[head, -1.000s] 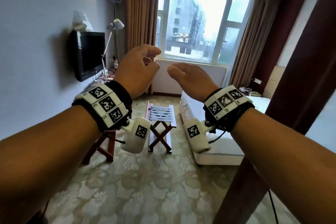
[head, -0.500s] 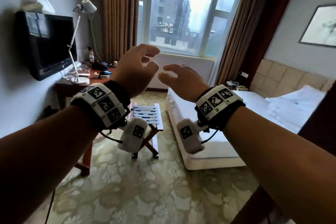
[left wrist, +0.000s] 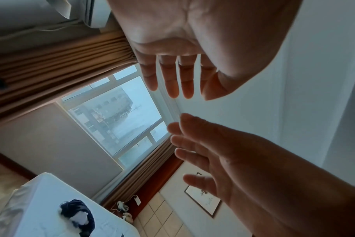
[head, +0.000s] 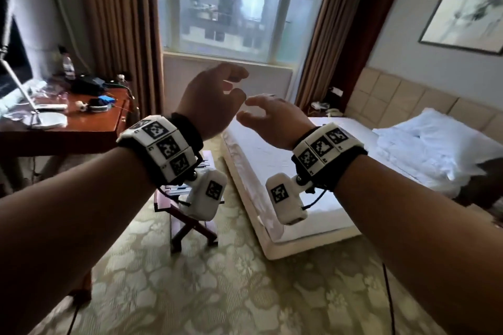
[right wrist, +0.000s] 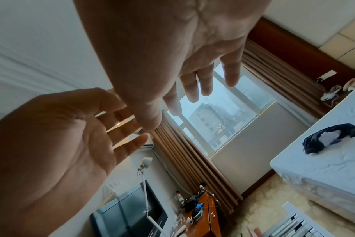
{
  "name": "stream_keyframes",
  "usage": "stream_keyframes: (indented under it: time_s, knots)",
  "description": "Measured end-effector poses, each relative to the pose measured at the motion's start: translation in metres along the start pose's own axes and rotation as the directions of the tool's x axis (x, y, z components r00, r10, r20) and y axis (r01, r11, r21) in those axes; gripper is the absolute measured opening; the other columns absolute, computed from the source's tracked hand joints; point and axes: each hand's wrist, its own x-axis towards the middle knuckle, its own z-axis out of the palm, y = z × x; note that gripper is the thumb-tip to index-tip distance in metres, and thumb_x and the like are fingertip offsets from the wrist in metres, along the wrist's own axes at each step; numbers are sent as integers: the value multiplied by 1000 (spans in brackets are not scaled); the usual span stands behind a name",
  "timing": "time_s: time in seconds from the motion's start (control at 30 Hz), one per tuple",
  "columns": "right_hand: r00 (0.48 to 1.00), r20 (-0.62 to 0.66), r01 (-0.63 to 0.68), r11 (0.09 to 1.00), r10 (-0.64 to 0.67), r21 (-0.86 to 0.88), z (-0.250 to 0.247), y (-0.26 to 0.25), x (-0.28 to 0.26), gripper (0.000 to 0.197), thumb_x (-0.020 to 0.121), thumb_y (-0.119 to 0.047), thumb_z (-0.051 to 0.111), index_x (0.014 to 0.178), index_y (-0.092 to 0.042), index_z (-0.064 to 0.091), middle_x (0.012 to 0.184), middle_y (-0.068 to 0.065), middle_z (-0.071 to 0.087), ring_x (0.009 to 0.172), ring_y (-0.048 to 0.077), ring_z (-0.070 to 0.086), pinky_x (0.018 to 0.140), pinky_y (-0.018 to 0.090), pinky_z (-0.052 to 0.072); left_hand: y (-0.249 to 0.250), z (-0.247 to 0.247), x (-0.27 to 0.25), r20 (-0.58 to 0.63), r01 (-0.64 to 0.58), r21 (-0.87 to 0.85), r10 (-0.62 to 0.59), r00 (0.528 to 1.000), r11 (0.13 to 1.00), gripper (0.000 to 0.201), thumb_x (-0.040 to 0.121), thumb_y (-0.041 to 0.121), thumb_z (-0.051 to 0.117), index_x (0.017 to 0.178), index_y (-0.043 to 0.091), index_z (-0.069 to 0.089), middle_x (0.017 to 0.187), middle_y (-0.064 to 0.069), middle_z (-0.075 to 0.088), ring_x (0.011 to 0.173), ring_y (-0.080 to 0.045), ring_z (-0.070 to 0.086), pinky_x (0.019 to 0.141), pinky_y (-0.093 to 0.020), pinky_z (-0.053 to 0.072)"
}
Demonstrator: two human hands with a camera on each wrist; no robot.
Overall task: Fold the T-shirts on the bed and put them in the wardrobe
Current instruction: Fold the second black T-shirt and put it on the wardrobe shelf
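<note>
A dark navy T-shirt (left wrist: 77,214) with a white patch lies crumpled on the white bed (head: 275,160); the right wrist view also shows the T-shirt (right wrist: 330,137) on the sheet. In the head view my right hand and wrist hide it. My left hand (head: 234,84) and right hand (head: 255,109) are raised side by side at chest height, in front of the window and above the bed's foot end. Both hold nothing. The wrist views show the left hand's fingers (left wrist: 172,83) and the right hand's fingers (right wrist: 195,86) straight and spread.
A wooden desk (head: 81,122) with a lamp, a bottle and clutter stands at the left. A folding luggage rack (head: 190,198) sits between desk and bed. Pillows and bedding (head: 424,149) pile up by the headboard. Patterned carpet (head: 217,280) lies below.
The view has moved forward and turned right, so the bed and desk are nearer. Both hands stay raised and empty, close together.
</note>
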Motion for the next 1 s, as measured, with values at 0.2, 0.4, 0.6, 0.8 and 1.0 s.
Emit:
stream_keyframes:
  time_s: [0.2,0.4,0.6,0.8,1.0]
  knots:
    - [996,-18,-89,996,89,19,12,70,89,55,95,-55,58,142,-26,56,149,-2,54,135,16,50,100,25,34,-67,64,71,50,41,-43,-39,998,998,33,86,12,60,115,25,69,108,9,68,93,-8,66,90,-26,51]
    - [987,-59,-144,989,147,42,14,149,194,55,95,-48,59,144,-24,54,151,-2,52,134,16,51,95,23,35,-124,134,158,120,46,-56,-39,992,997,39,76,26,54,113,26,69,102,10,68,86,-6,66,91,-32,55]
    - [973,-116,-188,978,198,89,18,224,292,54,96,-45,60,145,-23,53,150,-2,53,136,18,50,110,29,37,-176,193,247,99,43,-43,-39,994,998,36,81,18,57,114,23,70,101,10,68,89,-6,65,90,-25,52]
    - [964,-92,-237,963,250,131,40,283,365,56,94,-43,61,145,-22,53,147,-3,56,133,18,52,108,29,39,-236,259,313,90,45,-82,-38,995,996,33,81,13,59,109,22,72,97,10,69,79,3,64,81,-17,51]
    - [947,-48,-309,943,317,124,82,344,447,55,93,-43,63,143,-23,54,147,-1,55,135,17,50,111,30,38,-311,336,372,209,44,-159,-10,978,986,31,85,7,60,112,21,70,102,10,68,86,-1,66,83,-21,53]
